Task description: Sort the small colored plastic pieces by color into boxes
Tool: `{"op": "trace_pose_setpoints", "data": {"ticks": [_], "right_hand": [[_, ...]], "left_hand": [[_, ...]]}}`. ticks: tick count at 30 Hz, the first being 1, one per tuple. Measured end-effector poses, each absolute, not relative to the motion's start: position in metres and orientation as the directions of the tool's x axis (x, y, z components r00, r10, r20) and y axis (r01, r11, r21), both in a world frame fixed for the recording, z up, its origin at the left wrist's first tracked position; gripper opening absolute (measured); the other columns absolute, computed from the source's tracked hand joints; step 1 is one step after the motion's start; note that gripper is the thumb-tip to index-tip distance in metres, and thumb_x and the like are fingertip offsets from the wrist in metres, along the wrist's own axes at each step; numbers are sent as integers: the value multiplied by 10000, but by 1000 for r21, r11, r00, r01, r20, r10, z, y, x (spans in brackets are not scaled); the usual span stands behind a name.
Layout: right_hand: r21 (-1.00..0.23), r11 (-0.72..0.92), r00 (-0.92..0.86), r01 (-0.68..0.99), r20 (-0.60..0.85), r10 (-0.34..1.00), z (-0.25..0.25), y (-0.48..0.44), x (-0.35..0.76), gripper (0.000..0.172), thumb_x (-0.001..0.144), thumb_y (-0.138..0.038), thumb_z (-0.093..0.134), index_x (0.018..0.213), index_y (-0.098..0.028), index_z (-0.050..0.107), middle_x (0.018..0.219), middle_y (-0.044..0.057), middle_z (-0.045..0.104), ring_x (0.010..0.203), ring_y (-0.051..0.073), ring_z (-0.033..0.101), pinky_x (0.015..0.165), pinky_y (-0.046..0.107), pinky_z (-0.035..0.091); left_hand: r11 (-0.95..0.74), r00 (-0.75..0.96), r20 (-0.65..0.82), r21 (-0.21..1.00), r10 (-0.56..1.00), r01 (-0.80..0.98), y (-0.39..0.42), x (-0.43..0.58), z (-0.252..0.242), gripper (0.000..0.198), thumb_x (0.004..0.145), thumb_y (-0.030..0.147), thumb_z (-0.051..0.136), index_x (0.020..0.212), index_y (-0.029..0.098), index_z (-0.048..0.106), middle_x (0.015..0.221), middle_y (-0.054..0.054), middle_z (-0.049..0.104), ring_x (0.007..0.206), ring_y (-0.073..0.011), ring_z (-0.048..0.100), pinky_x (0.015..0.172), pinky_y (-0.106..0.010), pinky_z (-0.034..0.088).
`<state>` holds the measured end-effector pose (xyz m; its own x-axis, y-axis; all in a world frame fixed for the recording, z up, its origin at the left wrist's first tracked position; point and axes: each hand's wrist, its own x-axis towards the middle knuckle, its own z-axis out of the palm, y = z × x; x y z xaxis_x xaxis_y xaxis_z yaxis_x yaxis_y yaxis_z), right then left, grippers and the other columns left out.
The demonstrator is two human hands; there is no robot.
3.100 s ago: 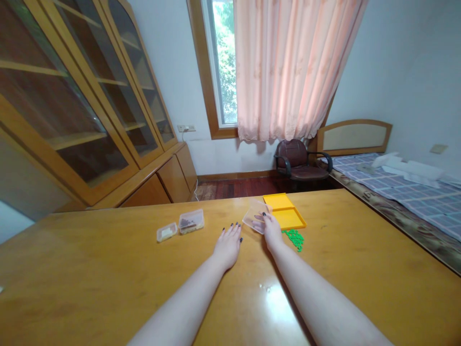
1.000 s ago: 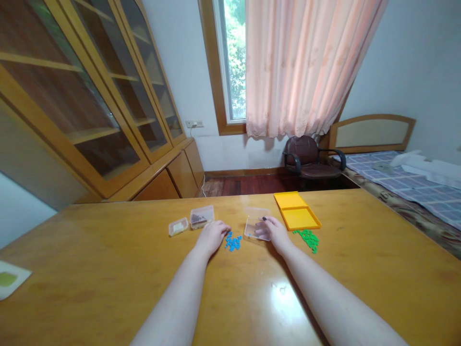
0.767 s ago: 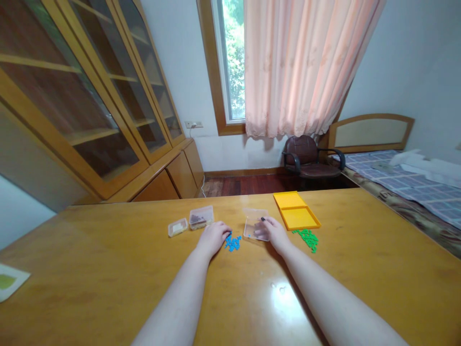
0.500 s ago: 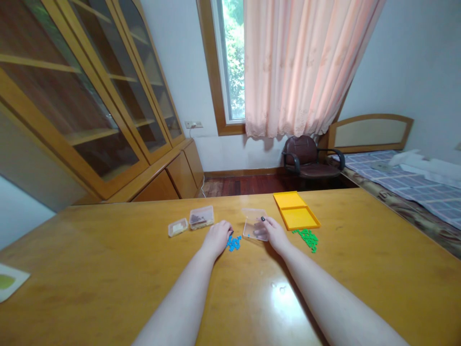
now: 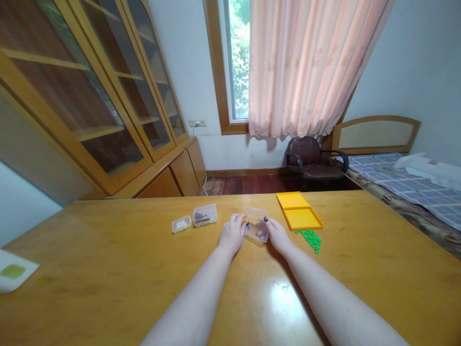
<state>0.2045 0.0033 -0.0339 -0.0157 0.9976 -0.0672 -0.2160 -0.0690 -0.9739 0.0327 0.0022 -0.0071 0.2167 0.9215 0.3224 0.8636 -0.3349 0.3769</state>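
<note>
My right hand (image 5: 279, 235) grips the right side of a clear plastic box (image 5: 256, 231), thumb at its rim and the other fingers seen through the wall. At the box's left side is my left hand (image 5: 232, 233), its fingers closed in a pinch with small blue pieces (image 5: 248, 226) showing at the tips. Another tiny blue piece (image 5: 248, 234) lies lower, at the box. The blue pile on the table is mostly hidden behind my left hand; a bit of blue shows at its edge.
Right of the box lie an open yellow case (image 5: 301, 217) and a pile of green pieces (image 5: 311, 239). To the left stand a clear box with dark pieces (image 5: 205, 215) and a smaller clear box (image 5: 181, 224). A white sheet (image 5: 14, 270) lies at the table's left edge.
My left hand has moved right from the blue pile to the clear box, with blue pieces at its fingertips. My right hand still holds the box. The view has shifted slightly.
</note>
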Motion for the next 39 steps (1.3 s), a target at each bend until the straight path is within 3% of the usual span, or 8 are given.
{"op": "trace_pose_setpoints", "data": {"ticks": [3, 7, 13, 23, 32, 35, 39], "right_hand": [[-968, -91, -29, -235, -87, 996, -34, 4, 205, 392, 725, -501, 544, 907, -155, 574, 767, 67, 666, 498, 133, 605, 454, 243, 482], [-964, -111, -15, -242, -111, 994, -32, 5, 206, 384, 722, -499, 542, 902, -160, 565, 760, 63, 662, 489, 131, 603, 442, 239, 483], [-954, -121, 4, -273, -127, 992, -31, 5, 206, 343, 733, -464, 544, 899, -164, 566, 835, 67, 655, 486, 124, 604, 454, 254, 499], [-957, -112, -3, -266, -115, 993, -33, 5, 206, 404, 705, -518, 557, 887, -157, 568, 825, 70, 652, 482, 120, 596, 433, 237, 482], [-964, -97, -10, -248, -98, 995, -34, 4, 207, 443, 696, -551, 556, 900, -157, 570, 827, 82, 666, 494, 122, 598, 460, 244, 492], [-969, -85, -11, -233, -85, 996, -34, 5, 206, 430, 701, -541, 555, 886, -153, 575, 805, 75, 665, 485, 120, 595, 441, 234, 477], [-977, -75, -28, -202, -71, 997, -36, 5, 205, 433, 706, -533, 546, 902, -147, 576, 800, 74, 668, 484, 121, 592, 413, 219, 451]], "left_hand": [[-359, 211, 342, 459, 916, 813, 7, 9, -6, 236, 857, 201, 426, 1054, 194, 556, 1047, -56, 564, 977, -168, 536, 877, -293, 415], [-381, 289, 257, 472, 922, 795, 10, -25, 0, 177, 820, 194, 470, 922, 195, 614, 957, -34, 599, 940, -160, 544, 867, -286, 417], [-438, 438, 88, 361, 895, 823, 3, -25, 12, 152, 810, 217, 500, 860, 216, 643, 913, -25, 606, 867, -151, 555, 796, -253, 410], [-268, 280, -25, 219, 960, 938, -4, -14, 16, 91, 775, 222, 540, 855, 203, 581, 901, -30, 599, 825, -158, 571, 688, -238, 397], [-228, 231, 3, 159, 973, 961, -1, -8, 6, 148, 847, 262, 457, 846, 179, 579, 897, -59, 594, 822, -167, 579, 685, -259, 404], [-234, 225, 65, 216, 972, 948, -3, -5, 8, 153, 853, 262, 454, 844, 178, 581, 885, -53, 592, 825, -162, 571, 704, -260, 406], [-334, 255, 252, 353, 933, 874, -6, 6, 10, 149, 851, 244, 459, 897, 185, 588, 921, -44, 594, 875, -153, 553, 775, -258, 407]]}}
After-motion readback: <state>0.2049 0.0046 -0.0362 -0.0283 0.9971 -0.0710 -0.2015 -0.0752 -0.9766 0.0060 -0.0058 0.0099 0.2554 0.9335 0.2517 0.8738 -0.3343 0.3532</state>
